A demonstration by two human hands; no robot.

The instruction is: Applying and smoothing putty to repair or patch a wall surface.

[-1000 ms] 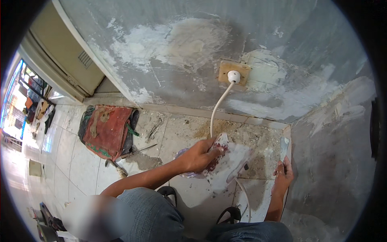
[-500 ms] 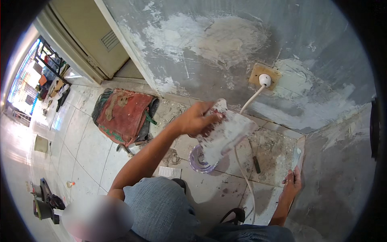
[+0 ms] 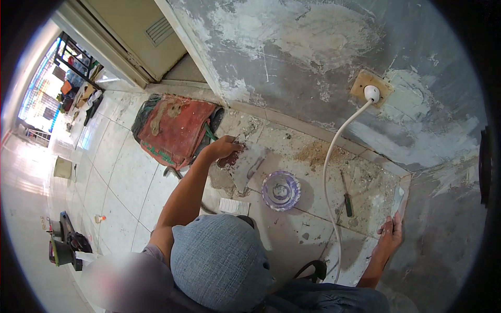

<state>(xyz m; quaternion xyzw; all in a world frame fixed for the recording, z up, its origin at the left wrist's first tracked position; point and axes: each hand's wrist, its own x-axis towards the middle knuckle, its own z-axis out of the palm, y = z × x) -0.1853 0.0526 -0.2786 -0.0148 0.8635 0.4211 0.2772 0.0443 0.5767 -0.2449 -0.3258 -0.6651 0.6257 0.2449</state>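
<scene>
My left hand (image 3: 225,148) is closed on the edge of a flat board (image 3: 250,164) smeared with white putty and reddish at the gripped edge. It is over the dusty floor, left of a purple-and-white bowl (image 3: 281,191) with whitish residue inside. On the far right, my right hand (image 3: 389,235) grips a putty knife (image 3: 398,197), its pale blade beside the baseboard in the wall corner. Fingers hide its handle. Between bowl and right hand, a thin tool with a dark green handle (image 3: 348,205) lies on the floor.
A white cable (image 3: 327,172) runs from a wall outlet (image 3: 371,94) down across the floor. A red bag (image 3: 177,128) lies by the doorway. Printed paper (image 3: 234,206) is near the rounded grey-blue cloth (image 3: 222,266) at lower middle. Patched grey walls (image 3: 313,41) meet at right.
My left hand has carried the board leftward and away from above the bowl, which is now uncovered. The whole view has shifted slightly. My right hand still holds the putty knife by the corner.
</scene>
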